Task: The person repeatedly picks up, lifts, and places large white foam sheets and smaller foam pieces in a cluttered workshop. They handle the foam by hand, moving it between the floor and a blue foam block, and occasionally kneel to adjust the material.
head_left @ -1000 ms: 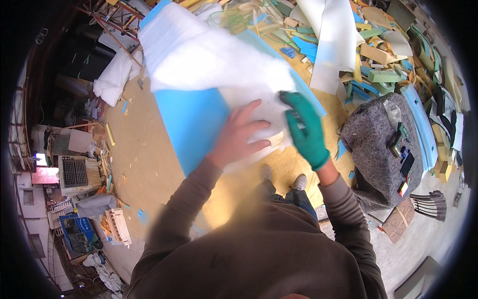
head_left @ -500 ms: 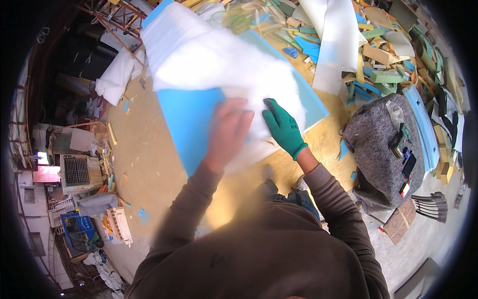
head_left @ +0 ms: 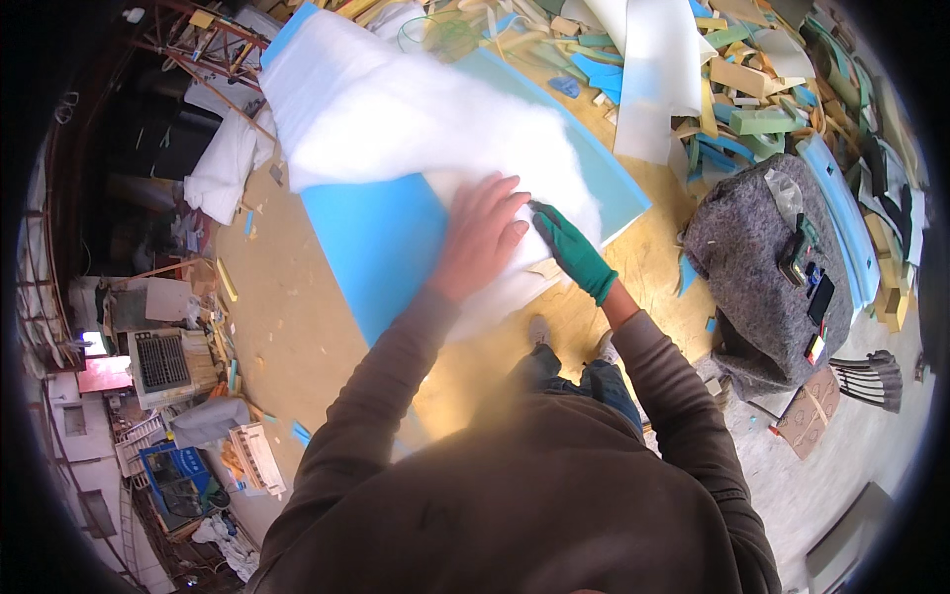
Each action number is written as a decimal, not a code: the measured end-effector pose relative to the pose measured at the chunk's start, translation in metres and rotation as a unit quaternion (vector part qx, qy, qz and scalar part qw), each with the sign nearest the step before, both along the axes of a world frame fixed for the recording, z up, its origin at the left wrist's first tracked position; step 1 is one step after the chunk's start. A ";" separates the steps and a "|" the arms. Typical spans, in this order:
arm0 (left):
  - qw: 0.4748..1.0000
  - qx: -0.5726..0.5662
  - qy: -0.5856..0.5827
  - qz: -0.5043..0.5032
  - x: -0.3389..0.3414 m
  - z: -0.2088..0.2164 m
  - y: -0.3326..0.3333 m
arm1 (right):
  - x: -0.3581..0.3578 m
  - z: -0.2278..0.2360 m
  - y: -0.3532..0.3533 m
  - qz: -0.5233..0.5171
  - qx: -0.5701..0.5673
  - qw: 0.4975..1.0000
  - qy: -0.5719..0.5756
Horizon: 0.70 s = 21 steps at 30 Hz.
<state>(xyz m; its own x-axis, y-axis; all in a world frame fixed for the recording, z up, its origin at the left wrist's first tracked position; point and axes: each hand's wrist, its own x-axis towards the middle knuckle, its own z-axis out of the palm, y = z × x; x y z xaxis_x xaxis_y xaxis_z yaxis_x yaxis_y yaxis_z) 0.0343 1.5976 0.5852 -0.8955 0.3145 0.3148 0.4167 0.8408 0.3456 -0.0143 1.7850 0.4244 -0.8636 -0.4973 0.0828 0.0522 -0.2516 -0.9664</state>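
Note:
Thick white fluffy batting [head_left: 435, 119] covers much of a blue foam sheet [head_left: 371, 243], whose bare left part shows. A duller blue-green part [head_left: 594, 163] of the sheet stands out along the right. My bare left hand [head_left: 483, 238] lies on the batting near its front, with fingers stretched out and slightly apart. Beside it, my right hand [head_left: 577, 252] wears a green glove with dark fingertips. Its fingers are pressed together on the batting, close to the left fingertips; the batting partly hides what is between them.
A grey felt-covered block [head_left: 762, 267] stands at the right, with a phone [head_left: 819, 299] and small items on it. Foam offcuts [head_left: 752, 89] heap up at the far right, beside a hanging white sheet [head_left: 658, 79]. The yellowish table [head_left: 277, 297] carries small scraps.
My left hand has moved up and right onto the batting, beside the right hand. The right hand has turned a little and its fingers have come together.

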 end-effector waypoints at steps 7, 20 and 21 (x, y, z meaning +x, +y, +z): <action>0.999 -0.029 -0.018 0.007 -0.002 0.003 -0.001 | 0.010 -0.011 -0.018 -0.075 0.056 0.996 0.004; 0.996 -0.065 -0.064 0.020 0.012 0.002 -0.014 | 0.004 0.066 -0.013 -0.013 0.087 0.996 0.024; 0.996 -0.067 -0.058 0.021 0.012 0.003 -0.014 | 0.002 0.065 -0.013 -0.019 0.048 0.997 0.051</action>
